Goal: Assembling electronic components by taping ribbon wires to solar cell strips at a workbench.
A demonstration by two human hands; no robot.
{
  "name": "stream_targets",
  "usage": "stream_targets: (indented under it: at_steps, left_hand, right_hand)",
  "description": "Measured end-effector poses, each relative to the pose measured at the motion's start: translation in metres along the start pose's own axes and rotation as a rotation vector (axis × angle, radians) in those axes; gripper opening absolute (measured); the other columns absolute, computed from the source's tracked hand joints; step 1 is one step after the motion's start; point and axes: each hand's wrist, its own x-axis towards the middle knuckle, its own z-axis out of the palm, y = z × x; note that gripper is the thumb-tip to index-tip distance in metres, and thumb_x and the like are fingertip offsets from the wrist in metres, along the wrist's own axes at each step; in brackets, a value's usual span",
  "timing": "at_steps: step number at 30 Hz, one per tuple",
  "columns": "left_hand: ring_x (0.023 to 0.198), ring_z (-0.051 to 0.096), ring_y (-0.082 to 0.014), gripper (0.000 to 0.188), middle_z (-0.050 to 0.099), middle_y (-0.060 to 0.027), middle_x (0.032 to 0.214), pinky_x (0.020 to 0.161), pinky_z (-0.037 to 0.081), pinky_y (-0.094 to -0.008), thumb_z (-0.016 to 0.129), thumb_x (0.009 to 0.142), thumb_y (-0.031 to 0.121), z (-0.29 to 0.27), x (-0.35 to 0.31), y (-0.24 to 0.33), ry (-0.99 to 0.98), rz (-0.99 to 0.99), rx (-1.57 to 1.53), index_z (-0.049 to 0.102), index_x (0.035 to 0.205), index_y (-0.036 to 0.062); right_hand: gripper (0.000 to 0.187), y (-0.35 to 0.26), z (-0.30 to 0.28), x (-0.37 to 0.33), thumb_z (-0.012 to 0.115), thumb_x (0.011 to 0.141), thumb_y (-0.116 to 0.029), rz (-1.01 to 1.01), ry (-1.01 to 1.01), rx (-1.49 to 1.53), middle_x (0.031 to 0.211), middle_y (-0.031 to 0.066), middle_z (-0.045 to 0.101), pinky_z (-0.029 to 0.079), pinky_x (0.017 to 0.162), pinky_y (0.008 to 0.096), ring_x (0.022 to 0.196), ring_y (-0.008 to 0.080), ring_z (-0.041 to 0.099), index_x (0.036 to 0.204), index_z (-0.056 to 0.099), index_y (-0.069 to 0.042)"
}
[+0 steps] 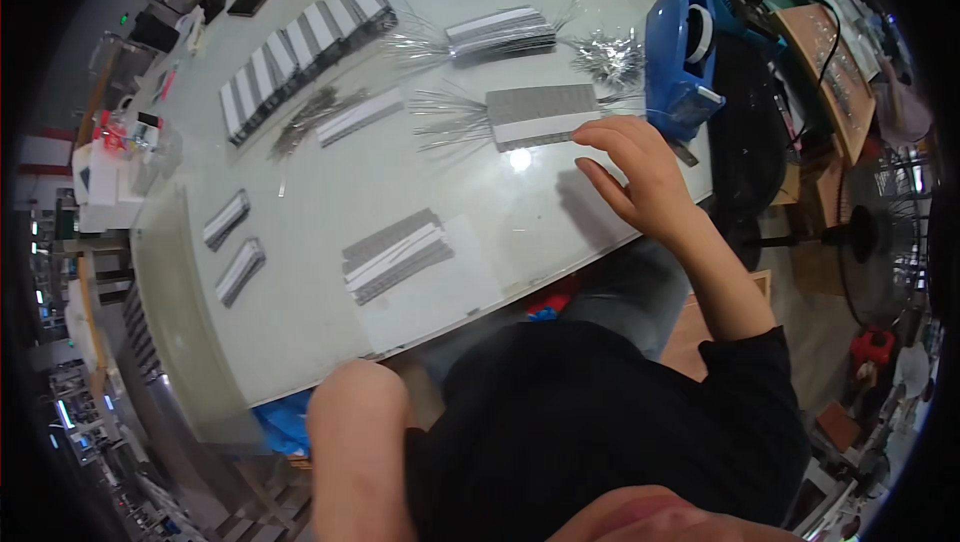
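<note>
My right hand [645, 172] hovers over the table's right part, fingers spread apart from the thumb, with nothing visible between them. Its fingertips are at the near right corner of a flat grey stack with a white band [540, 112]; whether they touch it I cannot tell. Thin silvery wires [450, 122] fan out from the stack's left end. Behind it lies a similar grey and white bundle [500, 32], wires at both ends. My left arm [360, 432] comes up to the table's near edge; its fingers are hidden. Beyond it, grey and white strips [398, 254] rest on a pale sheet [470, 272].
A blue tape dispenser [680, 62] stands at the right, beside a tangle of silvery wire [610, 57]. A long row of grey and white bundles [305, 52] lies far left. Two small bundles [240, 270] are at the left. A dark phone [250, 2] lies near the far edge.
</note>
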Motion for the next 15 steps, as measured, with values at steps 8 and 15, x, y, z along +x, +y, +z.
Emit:
stream_targets:
  at_steps: [8,15]
  left_hand:
    - [0.094,0.056,-0.0326,0.033,0.057,-0.0174,0.097,0.084,0.046,-0.0466,0.060,0.095,0.033,-0.050,-0.171,0.061,-0.273,-0.745,0.366,0.056,0.100,0.0007]
    - [0.124,0.051,-0.0454,0.048,0.053,-0.0234,0.136,0.106,0.041,-0.0525,0.077,0.080,0.007,-0.050,-0.216,0.072,-0.925,-1.377,0.397,0.061,0.124,-0.0011]
  right_hand:
    - [0.023,0.011,0.061,0.035,0.073,0.086,-0.011,-0.087,-0.095,-0.044,0.102,0.0092,0.069,0.047,0.086,0.0449,0.098,0.0325,0.063,0.108,0.063,-0.009]
    - [0.013,-0.012,0.069,0.097,0.069,0.095,-0.015,0.299,0.421,0.333,0.090,0.0051,0.073,0.046,0.063,0.0277,0.075,0.0151,0.064,0.103,0.069,-0.005]
